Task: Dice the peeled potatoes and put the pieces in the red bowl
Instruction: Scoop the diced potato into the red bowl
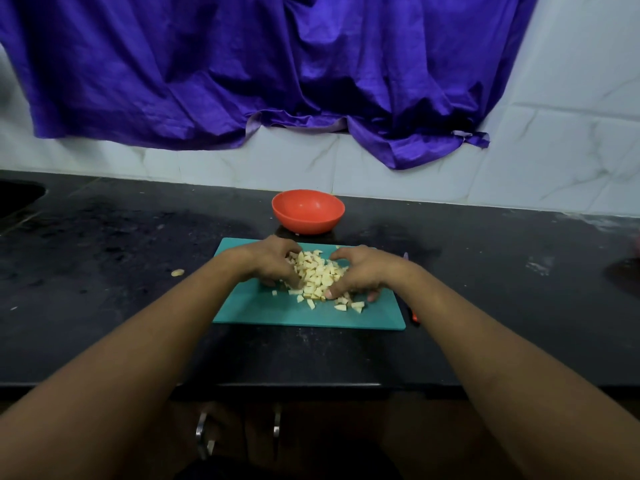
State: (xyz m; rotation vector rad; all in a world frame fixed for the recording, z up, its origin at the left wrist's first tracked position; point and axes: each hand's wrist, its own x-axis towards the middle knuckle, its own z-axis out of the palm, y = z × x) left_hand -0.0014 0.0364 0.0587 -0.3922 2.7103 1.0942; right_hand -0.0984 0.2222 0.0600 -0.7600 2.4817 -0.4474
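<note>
A heap of pale diced potato pieces (317,275) lies on a teal cutting board (263,313) on the black counter. My left hand (273,259) cups the heap's left side, fingers curled into the pieces. From the right, my right hand (360,271) cups the pile, fingertips pressed to the board. A few loose pieces lie in front of the heap. The red bowl (308,211) stands just behind the board, and no pieces show inside it.
A knife lies along the board's right edge, with its red handle tip (414,317) at the front. One potato scrap (177,272) lies on the counter to the left. A sink edge (20,195) is at far left. A purple cloth (242,71) hangs on the tiled wall.
</note>
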